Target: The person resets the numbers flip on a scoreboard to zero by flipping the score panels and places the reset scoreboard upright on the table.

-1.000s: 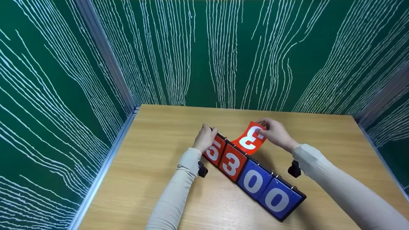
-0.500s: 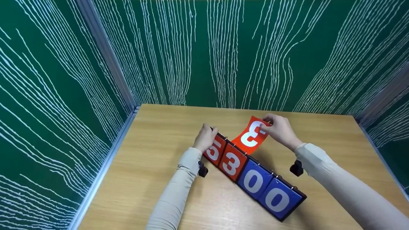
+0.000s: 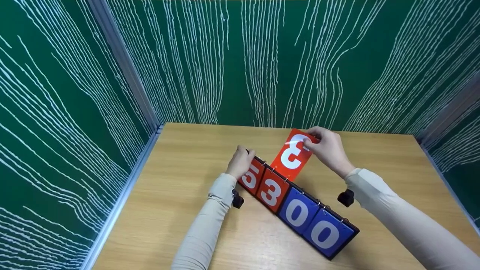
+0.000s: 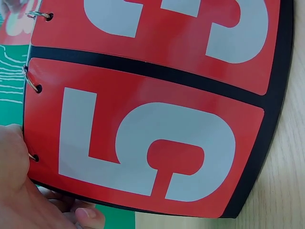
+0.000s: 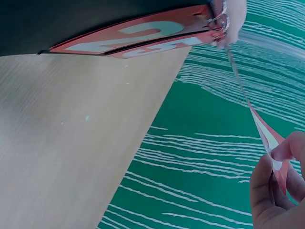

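A flip scoreboard stands slanted across the wooden table, with red cards reading 5 and 3 and blue cards reading 0 and 0. My left hand grips its upper left corner; in the left wrist view, fingers curl behind the black backing beside the red 5 card. My right hand pinches the free corner of a red number card, thumb in front. That card is raised over the top edge, still on its rings, showing an upside-down 3. In the right wrist view it appears nearly edge-on between thumb and fingers.
The wooden table extends around the scoreboard. Green walls with white wavy lines rise behind it and at both sides. A grey metal post marks the left corner. Small black wrist cameras hang under both sleeves.
My right hand has moved slightly away from me, drawing the red card up with it. The bent card now lies straighter. My left hand and the scoreboard stay in place.
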{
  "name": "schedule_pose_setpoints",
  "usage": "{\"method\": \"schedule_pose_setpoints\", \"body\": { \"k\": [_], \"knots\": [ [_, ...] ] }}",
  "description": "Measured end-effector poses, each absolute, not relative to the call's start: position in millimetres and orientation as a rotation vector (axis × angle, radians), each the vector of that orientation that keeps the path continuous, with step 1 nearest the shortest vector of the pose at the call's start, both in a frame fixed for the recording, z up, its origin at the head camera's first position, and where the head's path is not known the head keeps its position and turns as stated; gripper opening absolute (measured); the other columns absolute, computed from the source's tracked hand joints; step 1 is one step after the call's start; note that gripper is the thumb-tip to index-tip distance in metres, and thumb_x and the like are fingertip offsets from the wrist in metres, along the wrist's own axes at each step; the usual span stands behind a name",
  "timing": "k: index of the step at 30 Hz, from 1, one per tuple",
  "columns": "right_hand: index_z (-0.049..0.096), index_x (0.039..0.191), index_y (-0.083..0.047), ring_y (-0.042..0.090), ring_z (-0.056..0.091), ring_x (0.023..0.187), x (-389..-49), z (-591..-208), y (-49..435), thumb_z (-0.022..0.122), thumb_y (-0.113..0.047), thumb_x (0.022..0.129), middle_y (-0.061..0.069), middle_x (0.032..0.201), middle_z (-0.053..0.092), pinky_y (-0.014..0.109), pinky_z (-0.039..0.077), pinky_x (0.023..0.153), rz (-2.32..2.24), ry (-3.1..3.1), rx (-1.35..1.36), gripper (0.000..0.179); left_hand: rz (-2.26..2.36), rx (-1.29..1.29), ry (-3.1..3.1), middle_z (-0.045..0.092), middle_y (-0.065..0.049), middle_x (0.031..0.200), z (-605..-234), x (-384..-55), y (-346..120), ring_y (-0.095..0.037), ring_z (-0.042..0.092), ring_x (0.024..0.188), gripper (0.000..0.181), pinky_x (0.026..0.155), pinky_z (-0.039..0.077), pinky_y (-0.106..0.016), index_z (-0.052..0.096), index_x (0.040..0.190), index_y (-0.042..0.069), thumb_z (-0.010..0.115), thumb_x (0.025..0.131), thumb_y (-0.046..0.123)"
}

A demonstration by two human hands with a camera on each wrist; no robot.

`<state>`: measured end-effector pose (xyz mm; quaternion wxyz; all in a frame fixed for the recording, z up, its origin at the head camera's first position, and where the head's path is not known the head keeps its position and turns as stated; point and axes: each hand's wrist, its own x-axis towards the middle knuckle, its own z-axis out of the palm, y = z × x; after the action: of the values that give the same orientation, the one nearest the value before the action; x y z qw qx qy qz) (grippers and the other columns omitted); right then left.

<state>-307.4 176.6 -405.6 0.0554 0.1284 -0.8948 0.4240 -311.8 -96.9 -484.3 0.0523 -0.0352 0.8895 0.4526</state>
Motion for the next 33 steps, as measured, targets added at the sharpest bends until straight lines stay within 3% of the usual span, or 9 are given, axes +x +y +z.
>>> {"method": "schedule_pose_setpoints", "body": {
  "k": [6, 13, 18, 20, 22, 24, 27, 33],
  "knots": [
    [0.064, 0.126, -0.005, 0.032, 0.062, 0.108, -297.4, -396.1, 167.6, 0.065, -0.018, 0.098, 0.016, 0.123, 0.066, 0.053, 0.056, 0.094, 1.269, -2.650, 0.427, 0.031, 1.376, -0.111, 2.704, 0.056, -0.017, 0.125, -485.1, -312.0, -96.3, -0.025, 0.053, 0.114, 0.056, 0.108, 0.043, -0.041, 0.038, 0.141, -0.003, 0.038, 0.106, 0.040],
    [0.066, 0.122, -0.007, 0.030, 0.065, 0.104, -285.9, -383.8, 154.4, 0.066, -0.018, 0.098, 0.013, 0.119, 0.068, 0.051, 0.058, 0.090, 1.262, -2.623, 0.477, 0.027, 1.370, -0.128, 2.698, 0.049, -0.021, 0.148, -484.6, -312.4, -95.4, -0.027, 0.051, 0.132, 0.069, 0.117, 0.038, -0.043, 0.025, 0.155, -0.007, 0.038, 0.106, 0.041],
    [0.067, 0.119, -0.008, 0.029, 0.067, 0.102, -276.7, -377.1, 147.1, 0.067, -0.016, 0.097, 0.012, 0.117, 0.069, 0.050, 0.059, 0.087, 1.229, -2.605, 0.524, 0.024, 1.390, -0.137, 2.668, 0.044, -0.021, 0.155, -484.3, -312.3, -95.4, -0.027, 0.048, 0.137, 0.074, 0.120, 0.035, -0.043, 0.017, 0.159, -0.006, 0.038, 0.106, 0.041],
    [0.067, 0.118, -0.008, 0.028, 0.067, 0.101, -272.8, -375.2, 144.2, 0.067, -0.016, 0.097, 0.011, 0.116, 0.069, 0.048, 0.060, 0.086, 1.208, -2.589, 0.551, 0.023, 1.393, -0.130, 2.670, 0.047, -0.021, 0.151, -484.3, -312.4, -95.6, -0.026, 0.050, 0.132, 0.073, 0.118, 0.037, -0.043, 0.018, 0.158, -0.006, 0.038, 0.106, 0.041],
    [0.068, 0.116, -0.009, 0.025, 0.067, 0.096, -268.9, -374.0, 140.9, 0.066, -0.014, 0.096, 0.010, 0.112, 0.070, 0.044, 0.060, 0.081, 1.161, -2.572, 0.584, 0.020, 1.379, -0.107, 2.694, 0.053, -0.022, 0.139, -484.6, -313.0, -96.1, -0.026, 0.053, 0.121, 0.067, 0.112, 0.042, -0.042, 0.028, 0.151, -0.009, 0.038, 0.105, 0.039],
    [0.069, 0.113, -0.010, 0.021, 0.066, 0.091, -264.8, -373.1, 137.5, 0.067, -0.012, 0.095, 0.008, 0.108, 0.071, 0.036, 0.060, 0.077, 1.116, -2.551, 0.621, 0.018, 1.360, -0.089, 2.722, 0.057, -0.018, 0.121, -484.5, -313.6, -96.4, -0.025, 0.053, 0.108, 0.058, 0.103, 0.044, -0.039, 0.039, 0.139, -0.009, 0.038, 0.105, 0.037],
    [0.070, 0.108, -0.011, 0.016, 0.063, 0.084, -258.6, -372.3, 132.6, 0.067, -0.009, 0.093, 0.005, 0.102, 0.071, 0.025, 0.056, 0.070, 1.052, -2.519, 0.680, 0.016, 1.344, -0.071, 2.757, 0.050, -0.010, 0.099, -484.3, -314.7, -96.4, -0.024, 0.048, 0.093, 0.042, 0.091, 0.042, -0.038, 0.046, 0.120, -0.004, 0.039, 0.103, 0.035],
    [0.070, 0.107, -0.011, 0.012, 0.062, 0.085, -245.3, -370.8, 124.0, 0.069, -0.008, 0.092, 0.003, 0.103, 0.069, 0.021, 0.054, 0.069, 1.021, -2.498, 0.785, 0.015, 1.368, -0.083, 2.730, 0.050, -0.009, 0.101, -482.6, -314.0, -95.7, -0.024, 0.049, 0.095, 0.042, 0.091, 0.043, -0.038, 0.046, 0.122, -0.002, 0.039, 0.104, 0.036]
  ]
}}
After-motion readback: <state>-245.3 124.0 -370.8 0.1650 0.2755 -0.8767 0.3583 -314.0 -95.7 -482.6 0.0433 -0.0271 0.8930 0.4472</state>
